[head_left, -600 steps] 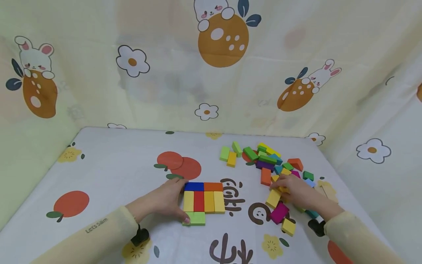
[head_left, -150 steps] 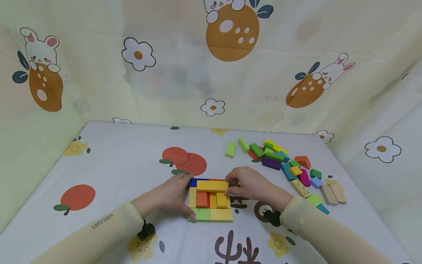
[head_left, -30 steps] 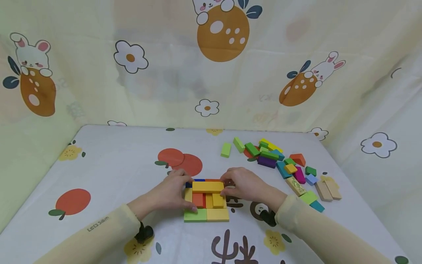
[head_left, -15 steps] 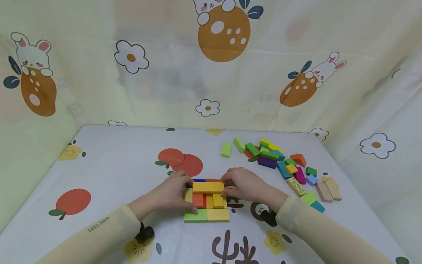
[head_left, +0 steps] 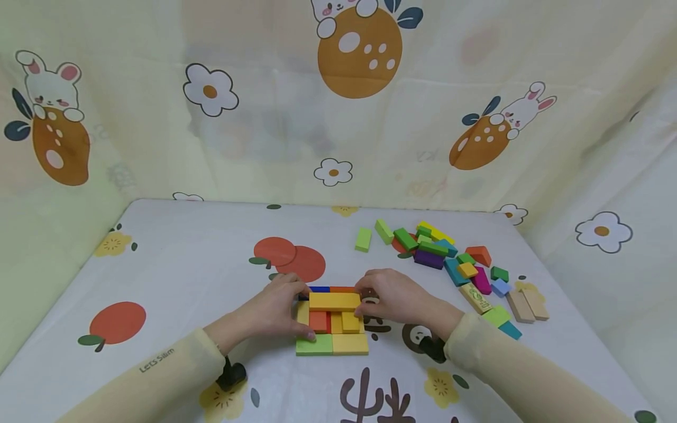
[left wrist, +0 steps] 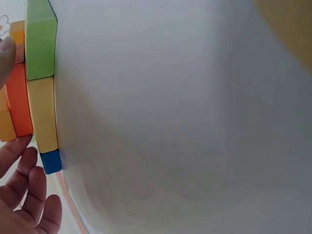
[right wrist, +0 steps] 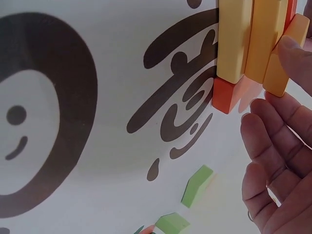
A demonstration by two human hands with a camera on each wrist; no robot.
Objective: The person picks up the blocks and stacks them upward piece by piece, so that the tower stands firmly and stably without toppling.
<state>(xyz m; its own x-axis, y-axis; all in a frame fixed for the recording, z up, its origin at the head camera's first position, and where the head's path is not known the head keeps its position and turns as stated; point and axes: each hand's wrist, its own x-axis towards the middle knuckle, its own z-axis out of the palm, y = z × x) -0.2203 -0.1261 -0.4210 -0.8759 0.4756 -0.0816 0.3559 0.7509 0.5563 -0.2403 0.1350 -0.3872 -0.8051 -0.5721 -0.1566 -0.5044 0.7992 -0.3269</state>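
The right hand (head_left: 394, 294) pinches the right end of the long yellow block (head_left: 334, 302), crosswise atop the red-orange block (head_left: 319, 323) the left hand (head_left: 272, 306) grips.

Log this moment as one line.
left hand: holds left side of block stack | right hand: pinches right end of long yellow block | loose blocks: scattered, right side

Small slanted lettering (head_left: 157, 361), seemingly "Let's Slim", runs along the cream fabric sleeve (head_left: 180, 367) behind the person's left hand (head_left: 275, 308). Large rounded brown characters (head_left: 365, 390) are printed on the white patterned tablecloth (head_left: 185, 252), beside the right hand (head_left: 394, 296) and nearer the person than both hands; their wording cannot be made out. Right of the right hand, a pale yellow oblong wooden block (head_left: 475, 298) bears printing too small to read.
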